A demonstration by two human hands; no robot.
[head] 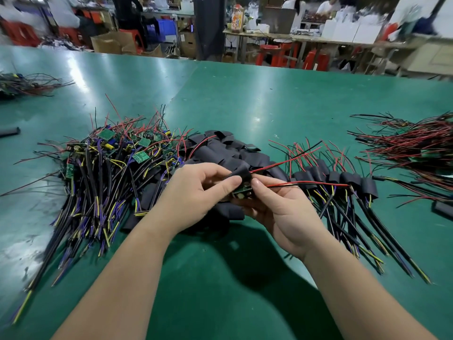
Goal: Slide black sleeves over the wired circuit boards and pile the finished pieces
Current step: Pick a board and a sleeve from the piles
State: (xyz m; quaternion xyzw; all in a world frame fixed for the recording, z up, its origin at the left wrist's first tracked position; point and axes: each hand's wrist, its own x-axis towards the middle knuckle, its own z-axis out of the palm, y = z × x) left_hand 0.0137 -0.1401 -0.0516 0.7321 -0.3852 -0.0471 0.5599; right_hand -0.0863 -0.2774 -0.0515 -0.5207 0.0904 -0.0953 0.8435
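My left hand [196, 192] pinches a black sleeve [241, 173] between thumb and fingers. My right hand [277, 207] grips a small green circuit board [242, 192] whose red and black wires [289, 163] run up to the right. The sleeve sits partly over the board's upper end. Under my hands lies a heap of loose black sleeves [232, 150]. Bare wired boards [117, 163] are piled on the left. A row of sleeved pieces [343, 180] lies on the right.
The green table [269, 106] stretches ahead. Another bundle of red and black wires [416, 148] lies far right, and a small bundle [22, 85] far left. A lone black sleeve [9, 131] sits at the left edge. People work at benches behind.
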